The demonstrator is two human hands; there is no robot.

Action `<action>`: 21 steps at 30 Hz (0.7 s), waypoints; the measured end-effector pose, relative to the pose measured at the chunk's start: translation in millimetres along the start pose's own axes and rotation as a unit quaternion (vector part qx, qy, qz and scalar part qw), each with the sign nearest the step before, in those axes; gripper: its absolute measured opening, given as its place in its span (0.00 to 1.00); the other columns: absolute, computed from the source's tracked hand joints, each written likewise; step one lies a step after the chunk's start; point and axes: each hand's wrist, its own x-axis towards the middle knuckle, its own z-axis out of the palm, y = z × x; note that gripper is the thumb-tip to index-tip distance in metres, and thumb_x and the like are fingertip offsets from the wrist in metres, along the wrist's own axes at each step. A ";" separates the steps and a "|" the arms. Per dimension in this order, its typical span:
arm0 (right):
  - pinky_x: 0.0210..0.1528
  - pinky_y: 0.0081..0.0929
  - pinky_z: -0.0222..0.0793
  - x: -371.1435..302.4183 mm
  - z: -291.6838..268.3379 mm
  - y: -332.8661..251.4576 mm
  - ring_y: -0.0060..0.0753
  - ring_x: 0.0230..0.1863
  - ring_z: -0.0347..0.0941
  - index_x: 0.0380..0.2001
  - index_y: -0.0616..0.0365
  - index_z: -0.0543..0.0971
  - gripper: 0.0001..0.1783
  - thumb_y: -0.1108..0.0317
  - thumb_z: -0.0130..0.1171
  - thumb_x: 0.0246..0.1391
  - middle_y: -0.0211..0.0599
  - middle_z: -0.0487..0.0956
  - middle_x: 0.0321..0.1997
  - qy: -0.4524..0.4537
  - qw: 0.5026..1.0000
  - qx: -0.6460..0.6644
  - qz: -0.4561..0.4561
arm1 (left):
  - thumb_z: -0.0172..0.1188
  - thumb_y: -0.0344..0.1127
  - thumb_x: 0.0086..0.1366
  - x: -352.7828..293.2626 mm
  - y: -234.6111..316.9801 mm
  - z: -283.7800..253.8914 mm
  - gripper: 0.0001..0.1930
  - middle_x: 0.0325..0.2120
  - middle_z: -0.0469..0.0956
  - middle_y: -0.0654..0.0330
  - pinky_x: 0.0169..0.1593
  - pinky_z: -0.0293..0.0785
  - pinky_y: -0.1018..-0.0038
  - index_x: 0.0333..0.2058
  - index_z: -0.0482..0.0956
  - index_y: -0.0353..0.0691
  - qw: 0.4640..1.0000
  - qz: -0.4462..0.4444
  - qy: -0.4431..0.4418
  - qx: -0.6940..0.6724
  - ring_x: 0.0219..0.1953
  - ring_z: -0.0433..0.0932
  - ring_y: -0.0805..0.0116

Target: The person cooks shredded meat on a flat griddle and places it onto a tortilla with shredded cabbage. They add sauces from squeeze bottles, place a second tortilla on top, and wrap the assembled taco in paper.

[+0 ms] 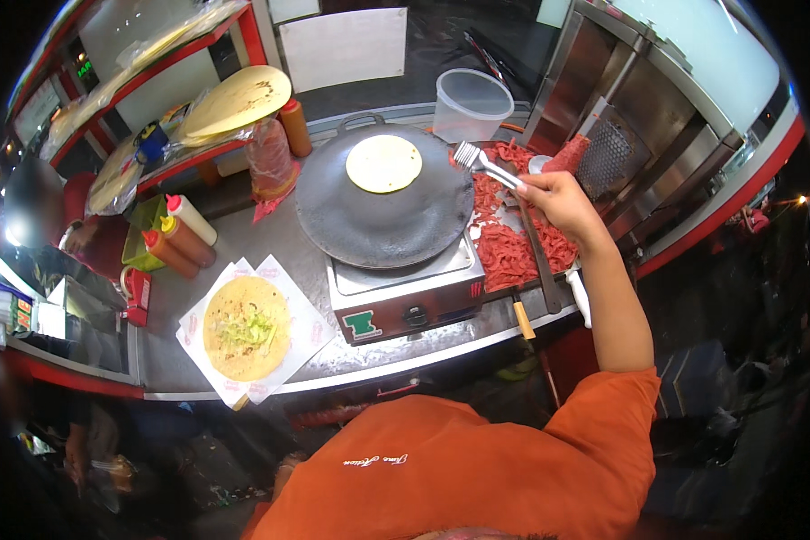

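Observation:
My right hand [560, 202] is closed around metal tongs [490, 166] with fork-like tips, raised over a tray of shredded red meat [513, 259]. Left of the tongs, a small round flatbread [384, 164] lies flat on the far part of a dark domed griddle [378, 229], which sits on a gas stove [411, 310]. On the counter at the left, another flatbread [234, 310] rests on white paper sheets [303, 328]. Shredded lettuce [252, 335] and brown bits lie on top of it. My left hand is out of sight.
Squeeze bottles [189, 220] stand at the left, below a shelf with stacked flatbreads [238, 101]. A clear plastic tub [472, 103] is behind the griddle. A long blade [535, 247] and a white-handled knife [580, 295] lie by the meat; a steel vertical broiler [639, 117] stands right.

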 end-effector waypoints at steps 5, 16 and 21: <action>0.18 0.22 0.58 9.1 11.5 11.1 0.18 0.15 0.65 0.28 0.61 0.81 0.16 0.59 0.60 0.63 0.28 0.77 0.22 -0.094 0.992 0.000 0.079 | 0.51 0.46 0.73 40.9 24.5 11.4 0.17 0.53 0.81 0.57 0.56 0.72 0.70 0.55 0.79 0.51 0.998 -0.010 -0.014 -0.067 0.56 0.78 0.61; 0.50 0.42 0.73 140.2 64.7 0.3 0.54 0.44 0.81 0.45 0.64 0.82 0.23 0.54 0.63 0.57 0.52 0.84 0.36 0.036 0.967 -0.202 -0.153 | 0.50 0.47 0.73 53.3 92.2 70.2 0.16 0.54 0.80 0.60 0.56 0.72 0.70 0.53 0.81 0.53 0.971 0.048 -0.036 -0.232 0.57 0.77 0.63; 0.50 0.47 0.74 115.7 67.8 17.1 0.56 0.46 0.79 0.49 0.55 0.81 0.21 0.54 0.60 0.58 0.49 0.81 0.49 0.109 0.907 -0.277 -0.299 | 0.50 0.48 0.73 31.5 64.2 113.8 0.17 0.54 0.80 0.60 0.57 0.71 0.70 0.53 0.81 0.53 0.979 0.036 -0.034 -0.197 0.58 0.77 0.63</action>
